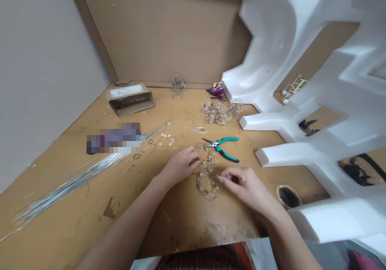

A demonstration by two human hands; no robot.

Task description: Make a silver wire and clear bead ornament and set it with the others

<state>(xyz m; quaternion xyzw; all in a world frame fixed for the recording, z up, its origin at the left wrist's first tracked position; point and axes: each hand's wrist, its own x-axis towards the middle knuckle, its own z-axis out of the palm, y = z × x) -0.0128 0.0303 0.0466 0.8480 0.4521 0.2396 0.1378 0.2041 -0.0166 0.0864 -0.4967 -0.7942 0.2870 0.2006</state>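
A chain of clear beads on thin looped wire [208, 187] lies on the table between my hands. My left hand [182, 163] is closed at its upper left side, fingertips pinched against the beaded wire. My right hand [243, 183] is closed just right of the chain, thumb and forefinger together; what they pinch, if anything, is too fine to make out. Just beyond the hands rest long-nose pliers with teal handles [226, 145], their jaws slightly apart and pointing left. Loose clear beads [165, 138] lie beyond my left hand.
A bundle of straight wires [78, 181] stretches across the left, partly under a blurred packet [113, 138]. Farther back are an open cardboard box [131, 99], a wire heap [177, 83], beaded wire pieces [217, 112] and a colourful ball-like object [217, 88]. White moulded foam [283, 153] lines the right.
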